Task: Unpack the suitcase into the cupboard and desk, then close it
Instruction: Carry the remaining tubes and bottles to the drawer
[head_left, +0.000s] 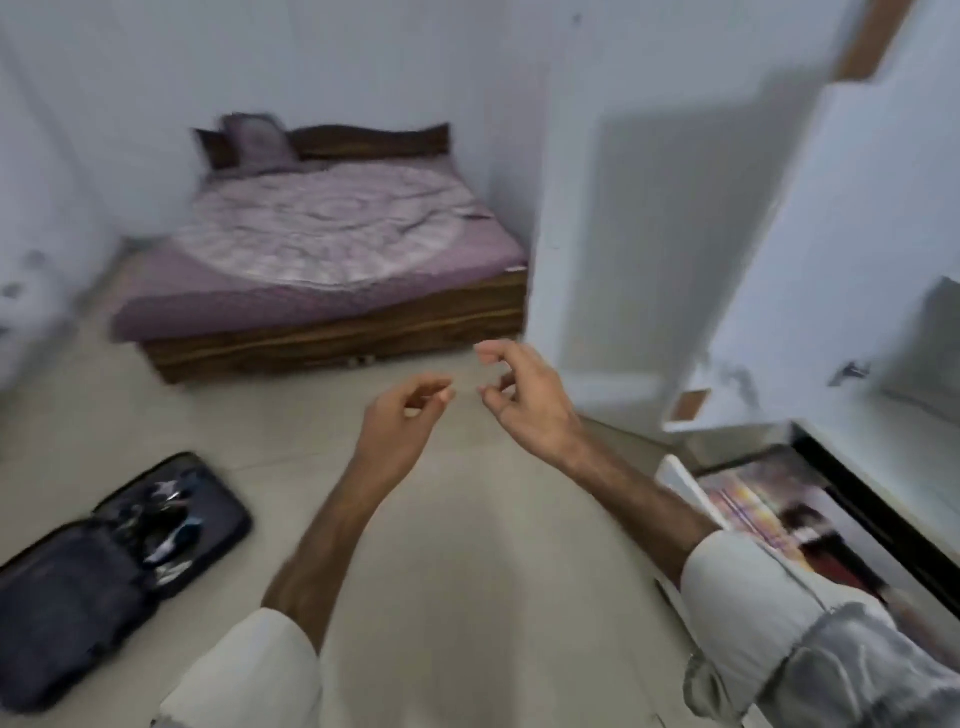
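- Rolled sleeves nearest; left hand (410, 415) and right hand (524, 395) apart, loosely curled, holding nothing.
- Between loads, likely: suitcase (119, 571) open, contents remaining.
- Next: turn, crouch, grasp another item.

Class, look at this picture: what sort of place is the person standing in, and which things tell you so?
Most likely a bedroom. A wooden bed with a purple cover and a pillow stands against the wall, and an open suitcase lies on the tiled floor.
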